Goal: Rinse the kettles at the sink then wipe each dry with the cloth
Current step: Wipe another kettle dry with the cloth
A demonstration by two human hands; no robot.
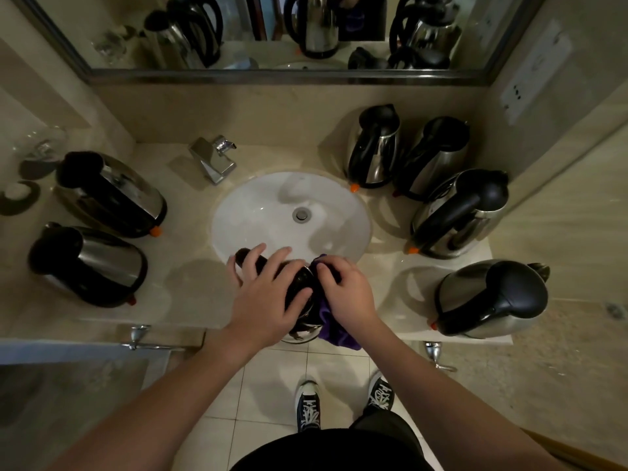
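Note:
A steel kettle [303, 326] with a black lid and handle is held at the front rim of the white sink [258, 202]. My left hand [268, 297] grips its black top and handle. My right hand [346, 294] presses a purple cloth [334, 331] against the kettle's right side. Most of the kettle's body is hidden under my hands. Two steel kettles stand on the counter to the left, one [112, 193] behind the other [90, 266]. Several more stand to the right, the nearest kettle [492, 300] by the counter's front edge.
A chrome tap [214, 158] stands at the sink's back left. Glasses [37, 144] sit in the far left corner. A mirror [272, 32] runs along the back wall. My shoes [307, 406] stand on the tiled floor below the counter.

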